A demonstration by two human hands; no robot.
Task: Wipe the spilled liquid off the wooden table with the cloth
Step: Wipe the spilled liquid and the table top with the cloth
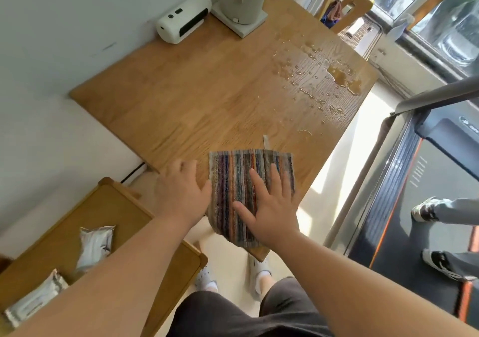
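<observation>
A striped multicoloured cloth (pixel 233 181) lies flat at the near corner of the wooden table (pixel 197 95), one edge hanging over the table's rim. My right hand (pixel 272 204) rests flat on the cloth with fingers spread and straight. My left hand (pixel 181 191) lies flat on the bare wood just left of the cloth, its fingers straight and its thumb side touching the cloth's left edge. The spilled liquid (pixel 337 75) is a brownish puddle with many scattered drops at the table's far right side, well beyond the cloth.
A white heater-like device (pixel 184 19) and a grey appliance on a square base (pixel 241 7) stand at the table's far edge by the wall. A wooden tray with silver packets (pixel 96 243) sits lower left. Another person's feet (pixel 435 209) stand on a treadmill at right.
</observation>
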